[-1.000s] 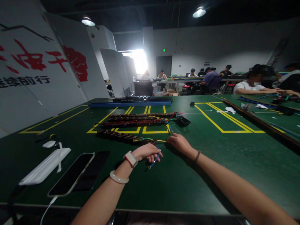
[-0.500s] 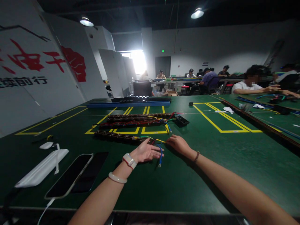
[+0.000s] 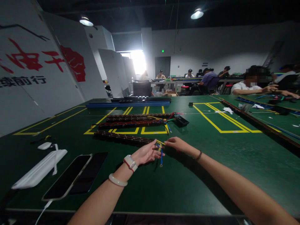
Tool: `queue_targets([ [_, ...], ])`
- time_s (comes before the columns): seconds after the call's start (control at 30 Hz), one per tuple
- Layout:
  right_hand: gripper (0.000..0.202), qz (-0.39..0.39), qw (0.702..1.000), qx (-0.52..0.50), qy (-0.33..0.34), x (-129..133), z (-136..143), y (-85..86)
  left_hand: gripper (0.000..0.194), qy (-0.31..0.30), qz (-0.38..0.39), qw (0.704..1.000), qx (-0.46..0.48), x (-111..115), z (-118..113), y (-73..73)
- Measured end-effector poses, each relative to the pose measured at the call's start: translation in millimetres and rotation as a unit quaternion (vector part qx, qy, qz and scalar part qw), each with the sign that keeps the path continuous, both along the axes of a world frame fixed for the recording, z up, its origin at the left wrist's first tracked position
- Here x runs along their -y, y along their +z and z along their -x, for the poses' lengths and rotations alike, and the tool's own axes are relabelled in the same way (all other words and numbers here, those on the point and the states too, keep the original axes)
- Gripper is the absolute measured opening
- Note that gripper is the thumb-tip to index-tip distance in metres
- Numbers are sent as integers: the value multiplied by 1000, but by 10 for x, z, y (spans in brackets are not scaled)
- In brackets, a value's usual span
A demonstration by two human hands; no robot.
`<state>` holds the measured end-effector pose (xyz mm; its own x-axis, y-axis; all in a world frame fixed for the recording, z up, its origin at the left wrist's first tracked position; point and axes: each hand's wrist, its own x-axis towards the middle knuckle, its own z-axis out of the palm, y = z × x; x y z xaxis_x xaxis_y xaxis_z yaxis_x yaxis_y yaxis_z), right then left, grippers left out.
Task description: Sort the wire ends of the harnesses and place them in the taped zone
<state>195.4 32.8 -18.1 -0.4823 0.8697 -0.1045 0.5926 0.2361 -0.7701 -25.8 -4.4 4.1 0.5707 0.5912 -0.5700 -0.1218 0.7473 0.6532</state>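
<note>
A long dark strip (image 3: 124, 137) with rows of small bright dots lies on the green table, and coloured wires come off its right end. My left hand (image 3: 146, 153) is at that end, its thumb and fingers closed around the wires. A blue wire (image 3: 161, 157) with a ring terminal at its tip hangs down by my left fingertips. Just to the right, my right hand (image 3: 178, 144) pinches the yellow wire (image 3: 161, 142) between thumb and finger. The exact grip of my left fingers is partly hidden.
Behind lie more wired strips (image 3: 131, 124) and a black box-like part (image 3: 181, 121). Phones (image 3: 67, 177) and a white pouch-like object (image 3: 41, 170) lie at the left. A long brown strip (image 3: 257, 122) crosses the right side. A co-worker (image 3: 248, 89) sits at the far right.
My left hand, spread open before, has closed on the wires at the strip's end. The yellow wire has been drawn into a bend near my left thumb. My right hand has shifted slightly.
</note>
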Motion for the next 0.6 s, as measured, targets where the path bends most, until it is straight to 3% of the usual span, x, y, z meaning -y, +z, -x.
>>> queue_targets([
  [0.17,57,34,999,18,35,49,35,84,31,9,-35,999,-13,8,-33,-79],
  [0.37,38,31,997,48,48,43,77,99,29,37,-78,996,-12,3,-46,-132],
  [0.47,41,64,996,48,39,28,70,110,27,33,-93,995,-3,21,-47,-128],
  [0.6,47,105,994,30,19,50,65,159,20,10,-176,983,-46,89,-84,-85],
])
